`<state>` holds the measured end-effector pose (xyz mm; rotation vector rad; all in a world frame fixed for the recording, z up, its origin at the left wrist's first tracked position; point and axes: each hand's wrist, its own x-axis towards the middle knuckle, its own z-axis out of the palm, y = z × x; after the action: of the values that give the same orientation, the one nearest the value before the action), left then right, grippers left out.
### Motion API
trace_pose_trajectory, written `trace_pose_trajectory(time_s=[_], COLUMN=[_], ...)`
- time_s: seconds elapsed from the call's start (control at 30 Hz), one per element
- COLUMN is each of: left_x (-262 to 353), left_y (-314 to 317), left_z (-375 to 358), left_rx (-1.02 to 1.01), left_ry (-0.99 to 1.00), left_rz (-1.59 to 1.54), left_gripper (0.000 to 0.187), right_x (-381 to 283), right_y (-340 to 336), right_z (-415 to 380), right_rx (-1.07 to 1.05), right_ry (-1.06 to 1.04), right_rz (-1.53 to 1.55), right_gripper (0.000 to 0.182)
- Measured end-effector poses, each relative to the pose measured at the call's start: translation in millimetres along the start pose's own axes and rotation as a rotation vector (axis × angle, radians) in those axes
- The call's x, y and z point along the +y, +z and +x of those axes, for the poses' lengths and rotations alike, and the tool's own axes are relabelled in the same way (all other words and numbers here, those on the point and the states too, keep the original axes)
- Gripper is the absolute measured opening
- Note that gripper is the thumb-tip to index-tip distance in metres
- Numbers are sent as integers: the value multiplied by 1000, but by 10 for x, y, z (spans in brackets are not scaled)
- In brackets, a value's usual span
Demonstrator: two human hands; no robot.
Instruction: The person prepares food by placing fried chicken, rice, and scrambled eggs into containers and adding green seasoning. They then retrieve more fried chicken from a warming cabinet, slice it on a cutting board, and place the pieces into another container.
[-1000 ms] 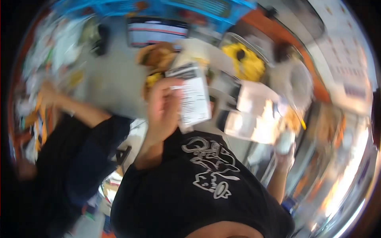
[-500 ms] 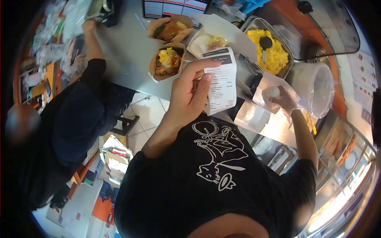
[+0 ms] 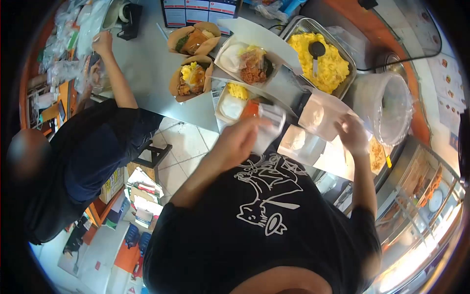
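Note:
My left hand (image 3: 235, 143) pinches a white paper receipt (image 3: 268, 133), blurred by motion, over the front of a takeaway box holding white rice (image 3: 232, 105), yellow egg (image 3: 237, 91) and something orange-red. At the right, my right hand (image 3: 353, 137), in a clear plastic glove, hangs over the flap of an open paper box (image 3: 299, 145). Its fingers are smeared, and I cannot tell whether they hold anything. Behind the receipt stands another open box (image 3: 277, 62) with rice, minced meat and greens.
Two brown paper bowls of food (image 3: 195, 40) (image 3: 172, 87) stand to the left. At the back are a metal tray (image 3: 350, 84) of scrambled egg with a black-headed ladle (image 3: 317, 49), a clear tub (image 3: 391, 105) and a screen (image 3: 199, 11). A co-worker (image 3: 93, 157) reaches toward the counter's far left.
My left hand has lowered the receipt and tilted it, uncovering the boxes behind. My right hand has drawn back slightly from the open box. The co-worker's arm has shifted left.

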<state>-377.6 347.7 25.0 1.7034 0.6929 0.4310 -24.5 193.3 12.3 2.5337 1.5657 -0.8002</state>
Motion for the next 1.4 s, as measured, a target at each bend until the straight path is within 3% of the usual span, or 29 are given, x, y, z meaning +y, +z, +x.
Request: trace_pose_trajectory(time_s=[0.03, 0.07, 0.13, 0.2, 0.27, 0.3, 0.33, 0.37, 0.43, 0.5, 0.6, 0.67, 0.73, 0.8, 0.87, 0.9, 1.0, 1.33, 1.4], left_x=[-160, -349, -678, -1048, -1283, -1364, -1384, -1397, -1391, -1442, -1512, -1653, -1809, -1906, -1829, -1792, -1807, -1890, -1941], left_y=[124, 261, 507, 759, 944, 1007, 1069, 1133, 1251, 1311, 1255, 1205, 1146, 1128, 1095, 1116, 1265, 1237, 1232], left_z=[-108, -237, -494, -710, -771, -781, -749, -701, -677, -732, -757, -804, -860, -839, -784, -750, -714, -700, -695], left_rx=[-89, -179, -315, -277, -210, -152, -146, -198, -221, -18, 73, 71, -174, -127, -126, -155, -80, -80, -92], left_ry=[2, -10, -152, -178, -231, -138, -146, -184, -237, -80, 76, 113, 39, 194, 214, 258, 314, 402, 535], left_rz=[80, 159, 258, 266, 320, 337, 335, 384, 446, 570, 630, 609, 476, 496, 551, 575, 758, 739, 850], left_gripper=[32, 34, 32, 31, 33, 29, 29, 29, 30, 30, 30, 31, 31, 30, 30, 31, 33, 29, 28], right_x=[-205, -476, -601, -519, -421, -411, -401, -453, -417, -405, -477, -480, -575, -570, -640, -718, -796, -816, -806], right_y=[-277, -581, -679, -627, -284, 26, 268, 502, 984, 1335, 1648, 1805, 1890, 1998, 2039, 2009, 1960, 2015, 2042], right_z=[-188, -360, -902, -1030, -840, -858, -833, -815, -779, -689, -694, -730, -800, -788, -845, -820, -861, -895, -903], right_rx=[97, 1, -25, -426, -613, -508, -436, -387, -162, -115, 56, 45, 260, 381, 414, 475, 471, 516, 509], right_ry=[-41, 26, 211, 101, -210, -174, -328, -145, -271, -386, -483, -434, -441, -478, -376, -421, -379, -366, -354], right_rz=[75, 119, 649, 983, 379, 400, 320, 389, 292, 203, 130, 167, 135, 178, 89, 187, 106, 135, 125], right_gripper=[32, 20, 19, 9, 8, 7, 9, 11, 19, 26, 26, 25, 23, 18, 16, 15, 17, 19, 20])
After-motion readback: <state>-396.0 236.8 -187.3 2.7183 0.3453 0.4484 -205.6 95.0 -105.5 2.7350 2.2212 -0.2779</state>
